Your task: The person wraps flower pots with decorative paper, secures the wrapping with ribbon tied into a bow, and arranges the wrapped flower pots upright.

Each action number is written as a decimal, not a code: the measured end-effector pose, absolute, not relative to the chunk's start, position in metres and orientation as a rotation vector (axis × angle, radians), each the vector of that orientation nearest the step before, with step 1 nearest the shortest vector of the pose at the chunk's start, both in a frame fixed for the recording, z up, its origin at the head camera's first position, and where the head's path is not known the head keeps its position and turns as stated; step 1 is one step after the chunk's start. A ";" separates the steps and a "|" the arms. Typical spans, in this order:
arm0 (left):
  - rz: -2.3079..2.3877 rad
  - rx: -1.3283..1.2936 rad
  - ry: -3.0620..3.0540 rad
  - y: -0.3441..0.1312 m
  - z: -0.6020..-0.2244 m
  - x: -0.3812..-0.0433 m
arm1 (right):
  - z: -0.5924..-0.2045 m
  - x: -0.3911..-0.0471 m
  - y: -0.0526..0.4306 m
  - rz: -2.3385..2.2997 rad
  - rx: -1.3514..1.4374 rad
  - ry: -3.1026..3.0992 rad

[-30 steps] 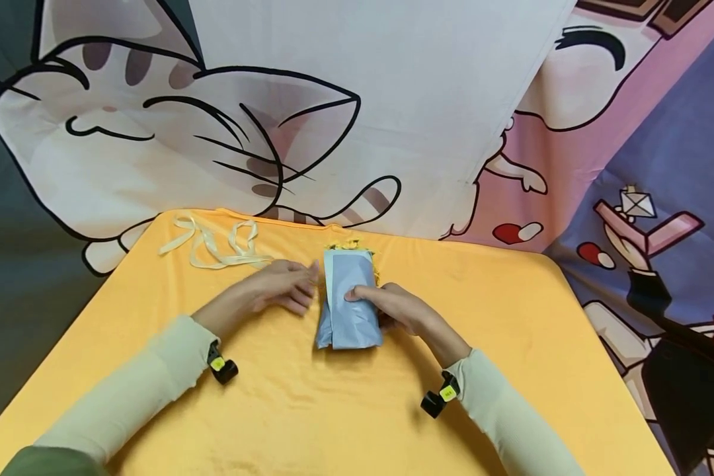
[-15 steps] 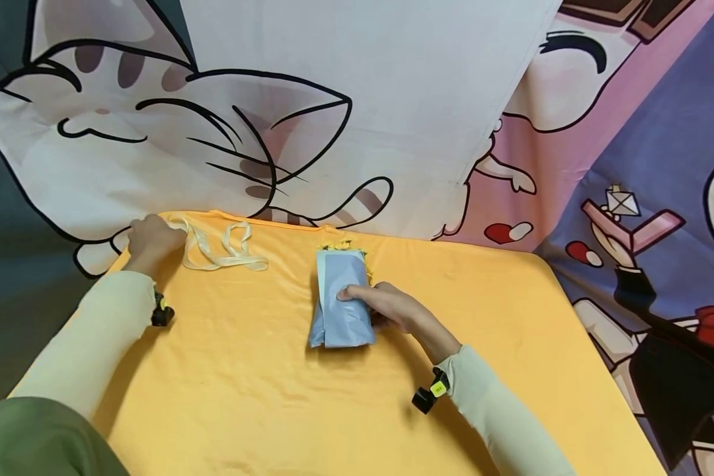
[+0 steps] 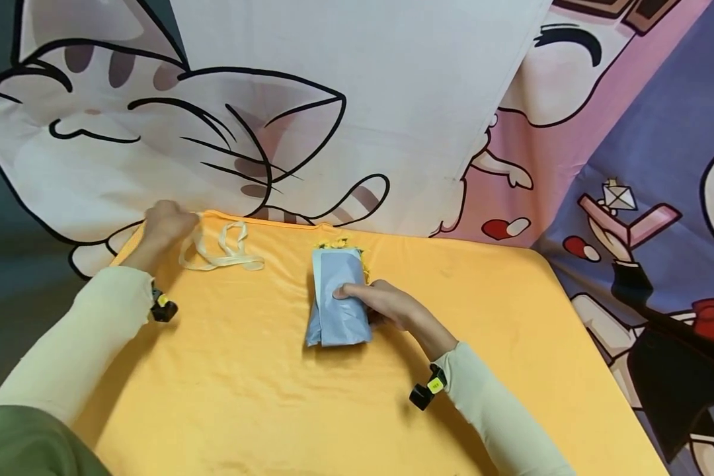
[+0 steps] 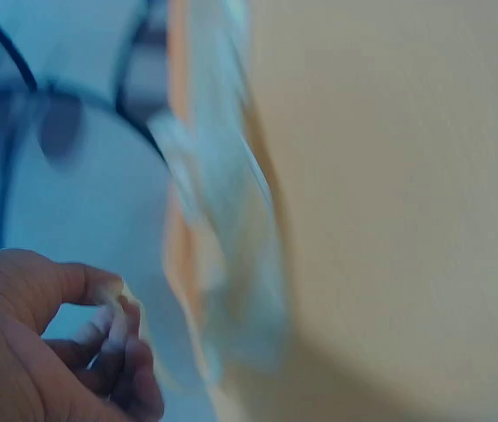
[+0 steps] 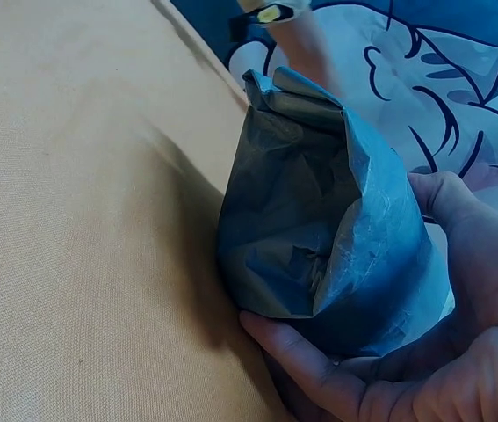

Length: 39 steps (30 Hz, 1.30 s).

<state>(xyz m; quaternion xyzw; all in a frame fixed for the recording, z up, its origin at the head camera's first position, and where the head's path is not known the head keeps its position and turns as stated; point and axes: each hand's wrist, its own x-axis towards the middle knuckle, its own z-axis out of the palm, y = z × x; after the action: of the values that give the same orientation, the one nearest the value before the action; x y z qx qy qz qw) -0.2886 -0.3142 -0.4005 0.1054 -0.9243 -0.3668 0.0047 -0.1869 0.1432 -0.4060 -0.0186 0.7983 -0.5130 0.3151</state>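
My right hand (image 3: 393,305) grips a small bouquet wrapped in blue-grey paper (image 3: 340,322), its thumb across the front. Yellow flowers (image 3: 335,244) peep out at the wrap's far end. The right wrist view looks into the wrap's open, crumpled lower end (image 5: 292,193), fingers curled below it. At the table's far left corner, my left hand (image 3: 168,225) pinches the end of a pale cream ribbon (image 3: 251,261) between thumb and fingers. The left wrist view shows this ribbon (image 4: 240,229) blurred, trailing from the fingertips along the table edge.
An orange-yellow cloth (image 3: 244,390) covers the table. Behind its far edge hangs a backdrop (image 3: 404,119) with a cartoon cat and figures. Each wrist wears a small black camera, such as the left camera (image 3: 164,309).
My left hand has gone from beside the bouquet to the far left corner and picked up the ribbon's end, now shifting slightly right. The right hand keeps its hold on the bouquet.
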 end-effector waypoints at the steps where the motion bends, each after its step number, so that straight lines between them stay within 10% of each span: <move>1: -1.201 0.272 -2.885 -0.299 -0.395 -0.288 | -0.405 -0.187 0.143 -1.346 -0.049 2.108; 14: -1.694 -0.178 -2.708 -0.078 -0.335 -0.305 | -0.404 -0.187 0.144 -1.331 -0.022 2.101; 21: -1.621 -0.705 -2.842 -0.041 -0.331 -0.299 | -0.404 -0.187 0.144 -1.349 -0.007 2.094; 31: -1.390 -0.048 -2.947 -0.085 -0.368 -0.227 | -0.401 -0.189 0.141 -1.312 -0.034 2.095; 39: -2.053 0.239 -3.202 -0.105 -0.395 -0.208 | -0.401 -0.191 0.142 -1.314 -0.047 2.113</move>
<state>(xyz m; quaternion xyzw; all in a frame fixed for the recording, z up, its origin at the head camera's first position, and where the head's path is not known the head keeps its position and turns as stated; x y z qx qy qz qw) -0.2083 -0.1053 -0.3945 0.0592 -0.7936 -0.5088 -0.3284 -0.1915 0.1418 -0.4011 -0.0179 0.8041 -0.5002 0.3208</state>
